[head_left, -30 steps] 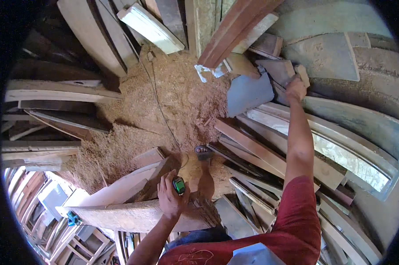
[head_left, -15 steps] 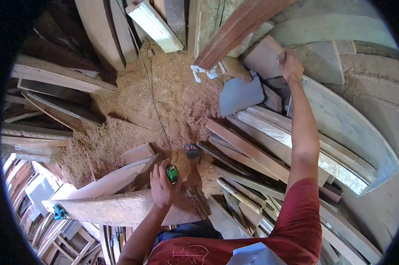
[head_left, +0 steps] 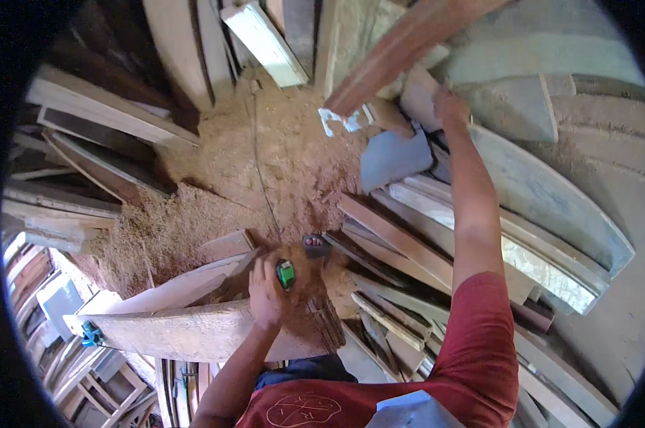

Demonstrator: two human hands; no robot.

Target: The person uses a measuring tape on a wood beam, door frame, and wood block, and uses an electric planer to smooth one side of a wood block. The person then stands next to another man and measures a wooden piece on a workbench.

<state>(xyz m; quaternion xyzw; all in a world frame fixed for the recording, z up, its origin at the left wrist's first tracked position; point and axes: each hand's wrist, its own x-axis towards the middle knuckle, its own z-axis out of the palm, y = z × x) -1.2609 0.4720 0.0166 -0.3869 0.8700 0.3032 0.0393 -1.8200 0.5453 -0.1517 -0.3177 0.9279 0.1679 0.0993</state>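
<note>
Left hand point(head_left: 269, 289) closed around a small green and black tool point(head_left: 285, 274), fingers wrapped, tool's upper end showing above the thumb; exact kind of tool not determinable. Hand resting just above the broad pale board point(head_left: 194, 332), which lies crosswise at the lower left with a blue clamp point(head_left: 90, 334) at its far left end.

Landmark taken: sawdust heap point(head_left: 265, 157), centre of view.

- Green tool: at the lower edge of the heap, held over the near end of the broad board.
- Thin cord point(head_left: 259, 171): running down across the heap toward the left hand.
- Small dark block point(head_left: 315, 246): just right of the green tool, at the foot of the heap, apart from the hand.
- Right hand point(head_left: 447, 107): arm stretched to the upper right of the heap, fingers closed on the edge of a pale plank point(head_left: 418, 96) in the leaning stack; grip itself partly hidden by the wrist.
- Long reddish beam point(head_left: 401, 53): slanting above the right hand, close to it; contact not determinable.
- Grey flat panel point(head_left: 393, 157): right of the heap, below the right hand, not touched.
- White scrap point(head_left: 344, 120): at the upper right edge of the heap.
- Stacked planks point(head_left: 87, 121): left of the heap, lying on edge and overlapping.
- Further planks point(head_left: 422, 250): lower right of the heap, fanned beneath the right arm.
- Red sleeve point(head_left: 479, 335) covering the right upper arm.
</note>
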